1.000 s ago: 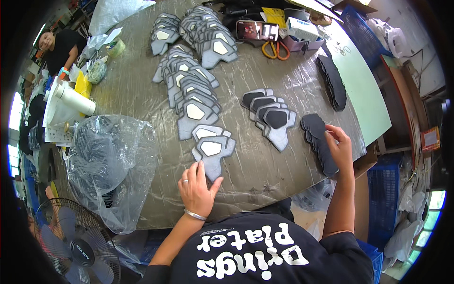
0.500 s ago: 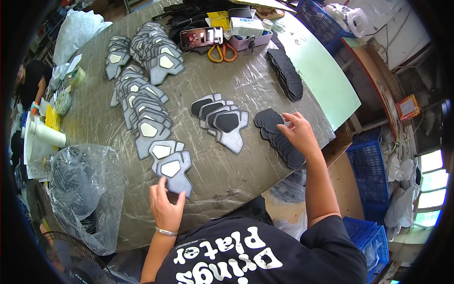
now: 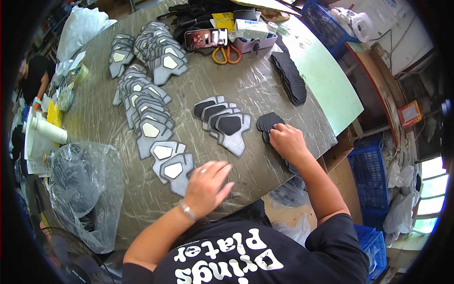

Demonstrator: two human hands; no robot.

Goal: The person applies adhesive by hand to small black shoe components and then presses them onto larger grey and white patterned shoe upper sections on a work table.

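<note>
My right hand [image 3: 287, 143] is closed at a fanned stack of thin black rounded pads [image 3: 269, 121], its fingertips pinching at the pads and hiding part of the row. Empty, with thumb and fingers apart, my left hand [image 3: 205, 184] hovers over the table's near side. Just left of it lie flat grey shaped pieces with white centres [image 3: 173, 170], overlapping in a long row. Between the hands and farther off, several grey pieces with black centres [image 3: 229, 125] overlap in a small fan.
Another row of black pads [image 3: 289, 78] runs along the far right. Orange-handled scissors [image 3: 227, 55], a phone [image 3: 206, 39] and a purple box [image 3: 255, 44] stand at the back. At left are a clear plastic bag [image 3: 85, 189] and a white bottle [image 3: 49, 131]. Another person [image 3: 40, 75] is beyond.
My left hand has moved right, away from the white-centred pieces. My right hand has lowered onto the black pads, and its fingers have closed.
</note>
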